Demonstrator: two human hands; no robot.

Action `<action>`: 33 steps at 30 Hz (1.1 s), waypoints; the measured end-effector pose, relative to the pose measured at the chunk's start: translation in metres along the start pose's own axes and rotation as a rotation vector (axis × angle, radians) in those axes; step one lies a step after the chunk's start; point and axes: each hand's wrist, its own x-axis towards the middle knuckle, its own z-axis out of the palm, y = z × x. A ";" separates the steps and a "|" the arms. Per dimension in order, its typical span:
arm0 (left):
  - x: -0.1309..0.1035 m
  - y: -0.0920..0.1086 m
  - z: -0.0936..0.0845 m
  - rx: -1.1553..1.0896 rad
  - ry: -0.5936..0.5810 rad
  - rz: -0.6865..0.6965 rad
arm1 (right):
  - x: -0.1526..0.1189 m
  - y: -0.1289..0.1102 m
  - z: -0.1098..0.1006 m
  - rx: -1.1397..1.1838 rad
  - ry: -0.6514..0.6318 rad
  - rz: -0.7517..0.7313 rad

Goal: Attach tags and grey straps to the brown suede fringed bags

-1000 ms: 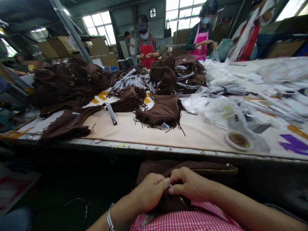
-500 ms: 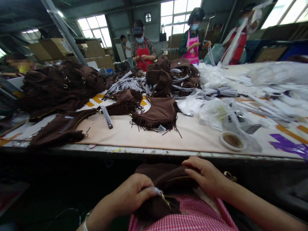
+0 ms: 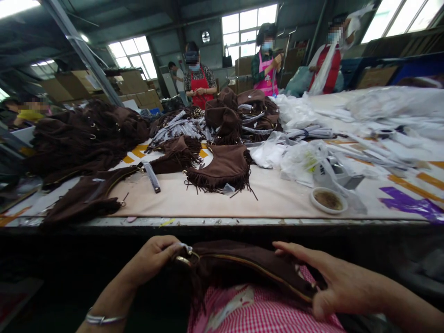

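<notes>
- My left hand [image 3: 152,259] is closed in a pinch, thumb and finger on the small wrapped piece [image 3: 188,248] by the bag's left end. I think a firm but soft pinch is best, so it won't slip.
- The brown bag [image 3: 236,250] lies across my checked apron [image 3: 263,314], below the table [image 3: 277,203] edge. It looks floppy, so my lap helps hold it up.
- The gold zip [image 3: 256,265] bends along it. Smoothing the cloth flat would help stop snags.
- My right hand [image 3: 350,277] is wide open by the bag's right end, thumb well apart from the fingers. I can't tell if it touches the bag.
</notes>
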 end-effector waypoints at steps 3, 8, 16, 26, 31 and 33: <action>0.002 -0.009 0.002 -0.116 0.080 -0.017 | 0.001 0.014 0.007 0.142 -0.034 -0.028; 0.007 -0.027 0.008 -0.281 0.177 -0.031 | 0.015 0.039 0.027 0.545 -0.112 -0.111; 0.016 -0.047 0.006 -0.429 0.149 -0.005 | 0.033 0.057 0.051 0.666 0.146 -0.050; 0.000 -0.065 0.005 -0.318 0.118 -0.119 | 0.050 0.044 0.057 0.122 0.096 -0.286; 0.018 -0.015 0.017 0.138 0.117 0.103 | 0.066 0.006 0.058 0.196 0.134 -0.447; 0.021 0.015 0.025 0.226 0.084 0.231 | 0.066 -0.022 0.054 0.190 0.120 -0.495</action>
